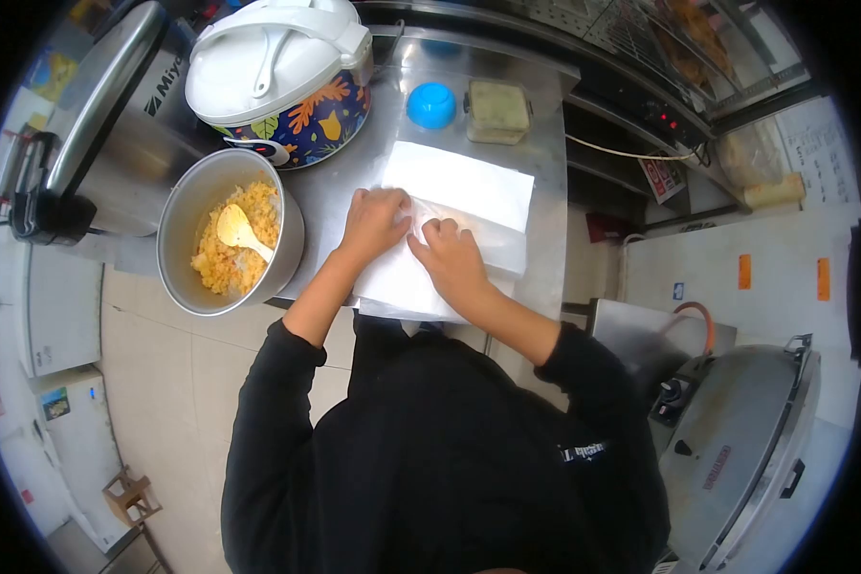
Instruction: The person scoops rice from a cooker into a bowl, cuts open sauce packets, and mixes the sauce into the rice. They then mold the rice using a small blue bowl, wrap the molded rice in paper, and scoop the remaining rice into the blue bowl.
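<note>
Your left hand (377,222) and right hand (452,260) were close together, fingers curled over the white sheets (464,180) beneath them, grip unclear; light, even fingertip pressure seemed advisable against creasing.

beige tiled floor (177,383) | small brown stool (132,496) | metal counter (549,191)

head view | wide-angle | faces forward, down | close above left hand (377,222), right hand (453,263)
</note>
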Available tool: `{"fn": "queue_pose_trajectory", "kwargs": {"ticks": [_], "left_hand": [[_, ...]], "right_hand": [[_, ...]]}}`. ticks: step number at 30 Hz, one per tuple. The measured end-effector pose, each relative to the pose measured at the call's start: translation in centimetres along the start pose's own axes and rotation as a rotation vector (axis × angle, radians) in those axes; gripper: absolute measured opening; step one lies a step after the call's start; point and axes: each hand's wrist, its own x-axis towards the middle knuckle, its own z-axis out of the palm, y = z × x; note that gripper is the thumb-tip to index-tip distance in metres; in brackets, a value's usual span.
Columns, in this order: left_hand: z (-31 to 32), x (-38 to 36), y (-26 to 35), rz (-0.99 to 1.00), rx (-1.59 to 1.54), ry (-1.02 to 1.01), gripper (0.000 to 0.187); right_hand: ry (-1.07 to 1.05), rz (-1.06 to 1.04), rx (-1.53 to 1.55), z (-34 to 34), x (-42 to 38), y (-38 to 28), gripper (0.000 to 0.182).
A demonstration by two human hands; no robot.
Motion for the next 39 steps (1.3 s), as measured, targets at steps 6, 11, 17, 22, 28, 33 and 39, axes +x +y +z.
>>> {"fn": "queue_pose_trajectory", "kwargs": {"ticks": [6,11,17,22,28,33,39], "left_hand": [[1.5,-0.9,-1.4,0.291,0.217,0.031,0.026],[2.6,-4.5,1.0,0.186,0.183,0.073,0.036],[1.7,-6.0,2.7,0.113,0.327,-0.057,0.054],[2.2,-6.0,2.7,-0.054,0.123,-0.119,0.052],[4.9,-6.3,5.3,-0.601,-2.064,0.051,0.055],[3.7,-8.5,8.9,-0.995,-2.256,0.140,0.057],[0.7,-8.1,8.4,-0.016,-0.200,0.112,0.059]], "right_hand": [[-0.019,0.055,-0.086,0.8,0.2,-0.4,0.030],[-0.004,0.058,0.064,0.4,0.1,-0.1,0.031],[0.032,0.070,0.143,-0.1,0.5,3.9,0.065],[-0.175,0.138,0.506,-0.1,0.2,4.9,0.071],[-0.067,0.200,0.709,-1.4,-0.7,5.1,0.067],[-0.138,0.215,0.633,0.8,-0.2,4.0,0.071],[0.129,0.179,0.297,0.1,-4.9,2.5,0.069]]}}
